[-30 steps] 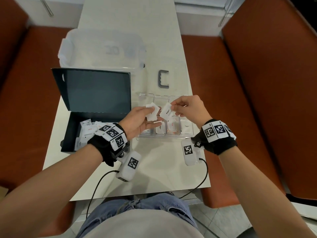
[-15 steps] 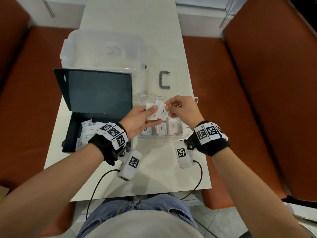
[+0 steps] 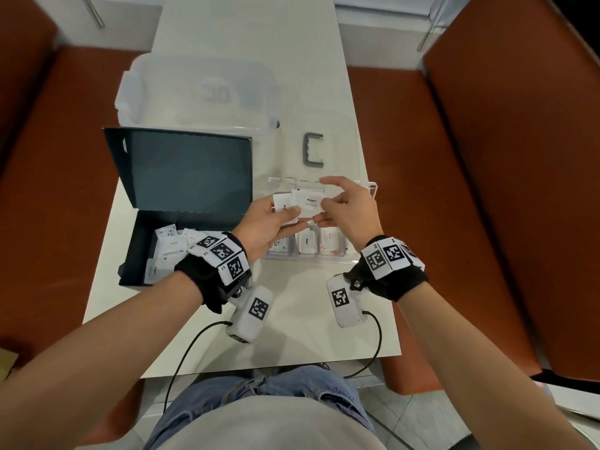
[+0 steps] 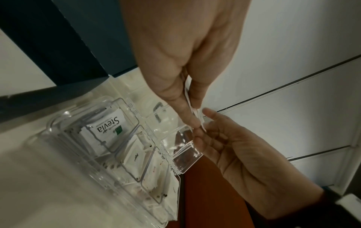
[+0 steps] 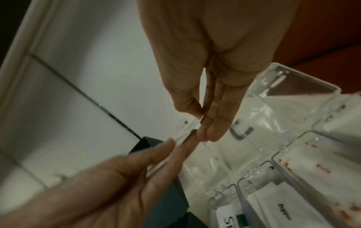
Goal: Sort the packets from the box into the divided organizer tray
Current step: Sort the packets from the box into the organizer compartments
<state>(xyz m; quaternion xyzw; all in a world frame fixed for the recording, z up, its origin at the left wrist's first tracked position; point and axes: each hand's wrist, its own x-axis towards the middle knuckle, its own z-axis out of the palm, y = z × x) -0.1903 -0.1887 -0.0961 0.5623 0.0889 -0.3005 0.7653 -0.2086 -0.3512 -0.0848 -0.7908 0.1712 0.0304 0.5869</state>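
Over the clear divided organizer tray (image 3: pixel 370 186), my left hand (image 3: pixel 293 217) holds a white packet (image 3: pixel 282 203) between thumb and fingers. My right hand (image 3: pixel 324 211) pinches a white packet printed "Pepper" (image 3: pixel 308 203) that overlaps the left hand's packet. The left wrist view shows the packets edge-on (image 4: pixel 198 115) between my fingers (image 4: pixel 185 112). In the tray lie a Stevia packet (image 4: pixel 106 125), a pepper packet (image 5: pixel 283 208) and red-printed packets (image 5: pixel 322 169). The dark box (image 3: pixel 133 254) at the left, lid open, holds several more packets (image 3: pixel 172 245).
An empty clear plastic bin (image 3: pixel 194 92) stands behind the box. A grey C-shaped handle (image 3: pixel 313 149) lies beyond the tray. Orange bench seats (image 3: pixel 454 190) flank the narrow white table (image 3: pixel 292 319). Cables run from my wrist cameras off the near edge.
The hands have come together. The right hand brought its pepper packet left until it overlaps the packet in the left hand.
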